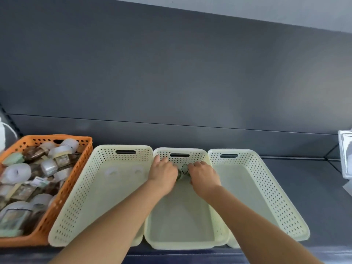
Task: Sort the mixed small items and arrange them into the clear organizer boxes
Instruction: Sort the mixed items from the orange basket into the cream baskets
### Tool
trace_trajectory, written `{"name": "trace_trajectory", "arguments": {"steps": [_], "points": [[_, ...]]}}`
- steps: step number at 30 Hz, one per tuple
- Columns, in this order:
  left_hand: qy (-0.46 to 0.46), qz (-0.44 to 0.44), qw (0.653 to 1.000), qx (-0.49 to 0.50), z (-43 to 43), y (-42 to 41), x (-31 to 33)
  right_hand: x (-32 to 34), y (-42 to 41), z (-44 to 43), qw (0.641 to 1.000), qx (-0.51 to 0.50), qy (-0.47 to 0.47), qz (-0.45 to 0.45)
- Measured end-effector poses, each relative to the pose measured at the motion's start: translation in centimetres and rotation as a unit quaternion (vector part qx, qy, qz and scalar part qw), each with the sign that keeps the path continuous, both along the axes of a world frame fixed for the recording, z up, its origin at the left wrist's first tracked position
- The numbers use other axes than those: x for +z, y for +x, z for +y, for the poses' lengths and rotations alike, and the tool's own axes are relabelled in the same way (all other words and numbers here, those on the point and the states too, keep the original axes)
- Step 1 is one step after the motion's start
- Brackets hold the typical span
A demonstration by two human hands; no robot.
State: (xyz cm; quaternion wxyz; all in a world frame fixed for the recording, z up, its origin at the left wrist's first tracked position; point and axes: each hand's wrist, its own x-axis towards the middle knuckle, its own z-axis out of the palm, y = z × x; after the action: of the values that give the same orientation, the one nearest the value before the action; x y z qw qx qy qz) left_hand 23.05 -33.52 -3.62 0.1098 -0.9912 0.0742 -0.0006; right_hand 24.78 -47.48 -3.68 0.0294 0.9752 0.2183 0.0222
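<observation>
Left hand (162, 173), right hand (202, 176) grip greenish item (184, 170) (in middle basket (179, 243))

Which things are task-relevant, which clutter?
Job: orange perforated plastic basket; left pale perforated plastic basket; middle one; right one; two white rings; small green pieces between left hand and right hand.
Lying about: clear plastic box, right edge; white object, left edge.

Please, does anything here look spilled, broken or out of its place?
Nothing stands out. The mixed items lie inside the orange basket, and the three cream baskets stand side by side, undamaged.
</observation>
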Motion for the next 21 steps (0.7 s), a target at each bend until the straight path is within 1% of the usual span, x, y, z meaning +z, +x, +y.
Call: {"name": "trace_trajectory", "arguments": {"steps": [2, 5, 7, 10, 14, 18, 21], "points": [[0.011, 0.004, 1.000, 0.004, 0.2, -0.1, 0.2, -0.1, 0.4, 0.1, 1.000, 0.010, -0.015, -0.001], [0.013, 0.005, 1.000, 0.000, 0.8, -0.8, 0.6, 0.0, 1.0, 0.1, 1.000, 0.012, -0.003, 0.001], [-0.011, -0.011, 1.000, -0.015, 1.5, -1.4, 1.1, 0.1, 1.1, 0.2, 1.000, 0.015, 0.007, 0.003], [-0.073, -0.044, 0.996, -0.024, 3.1, -2.9, 2.5, 0.5, 0.7, 1.6, 0.998, 0.038, 0.042, -0.013], [-0.127, -0.079, 0.988, 0.033, 7.1, -6.3, 4.5, 1.7, -1.2, 6.2, 0.989, 0.081, 0.122, -0.012], [-0.123, -0.113, 0.980, 0.104, 12.8, -10.8, 5.8, 2.9, -4.3, 11.9, 0.967, 0.139, 0.213, -0.006], [-0.123, -0.138, 0.970, 0.158, 17.1, -14.4, 6.7, 3.6, -6.8, 16.1, 0.940, 0.217, 0.261, 0.021]]}}
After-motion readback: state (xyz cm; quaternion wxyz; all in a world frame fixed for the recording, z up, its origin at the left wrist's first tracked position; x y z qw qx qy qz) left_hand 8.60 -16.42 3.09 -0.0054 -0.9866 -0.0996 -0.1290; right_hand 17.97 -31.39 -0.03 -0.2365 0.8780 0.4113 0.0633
